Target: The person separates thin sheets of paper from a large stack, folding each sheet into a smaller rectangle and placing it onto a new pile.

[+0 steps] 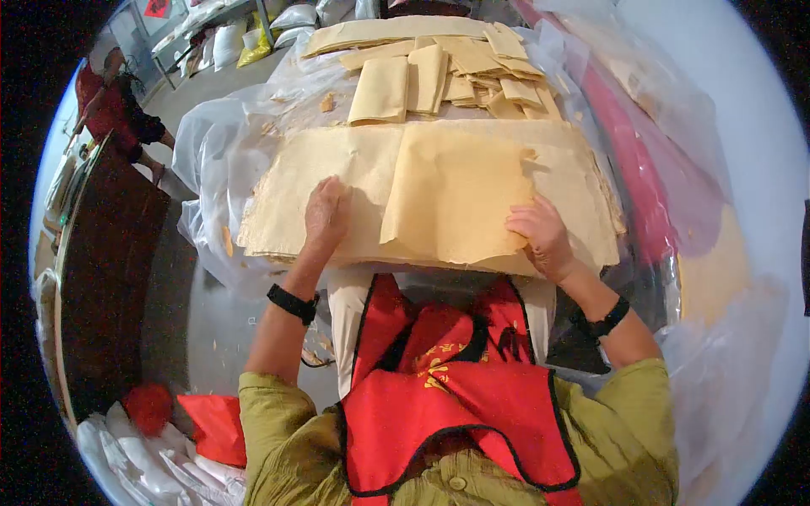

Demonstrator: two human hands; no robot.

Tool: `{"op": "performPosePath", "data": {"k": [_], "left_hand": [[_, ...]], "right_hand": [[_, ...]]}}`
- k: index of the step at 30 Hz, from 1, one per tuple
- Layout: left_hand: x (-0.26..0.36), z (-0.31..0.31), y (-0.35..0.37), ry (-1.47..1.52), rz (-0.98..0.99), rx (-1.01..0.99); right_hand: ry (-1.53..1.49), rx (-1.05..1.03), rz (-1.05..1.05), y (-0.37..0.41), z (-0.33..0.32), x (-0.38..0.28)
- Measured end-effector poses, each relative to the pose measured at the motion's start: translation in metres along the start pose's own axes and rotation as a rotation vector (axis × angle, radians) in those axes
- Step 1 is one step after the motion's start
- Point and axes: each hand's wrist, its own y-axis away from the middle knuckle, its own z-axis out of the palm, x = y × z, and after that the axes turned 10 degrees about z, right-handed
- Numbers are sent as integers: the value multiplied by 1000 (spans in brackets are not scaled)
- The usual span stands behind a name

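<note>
Matt, rough-looking yellowish sheets (464, 194); glossy plastic (224, 139).

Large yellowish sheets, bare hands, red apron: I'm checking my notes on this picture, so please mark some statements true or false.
1. The right hand is at the ragged edge of the top sheet. True.
2. The smaller pieces lie between the large sheets and the apron. False: they lie beyond the large sheets.
3. Both wrists have dark bands. True.
4. The left hand wears a glove. False: it is bare.
</note>
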Motion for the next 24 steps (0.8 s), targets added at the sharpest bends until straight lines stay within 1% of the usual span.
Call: {"op": "performPosePath", "data": {"k": [1,4,5,8,11,14,17,20,22,23,24], "left_hand": [[22,-10,-6,217,-116,18],[78,-31,-19,210,-229,-146],[94,-42,-30,118,-281,-345],[98,-39,-36,175,-364,-411],[89,-26,-42,206,-382,-480],[80,-15,-48,288,-487,-627],[70,-11,-53,348,-501,-721],[77,-12,-63,380,-569,-728],[85,-12,-67,607,-702,-620],[90,-11,-69,720,-770,-559],[94,-11,-72,670,-720,-586]], "right_hand": [[-2,-20,-1,4,10,2],[-7,-65,-2,12,26,-2],[-4,-78,-2,15,27,-3],[40,-35,-3,22,26,3],[139,-75,38,27,23,7],[223,-138,62,28,24,14],[330,-84,133,23,12,12],[128,11,7,9,-9,-17],[-10,-50,-180,4,-1,-51],[-94,-58,-206,0,8,-73],[-180,-66,-238,-4,19,-94]]}}
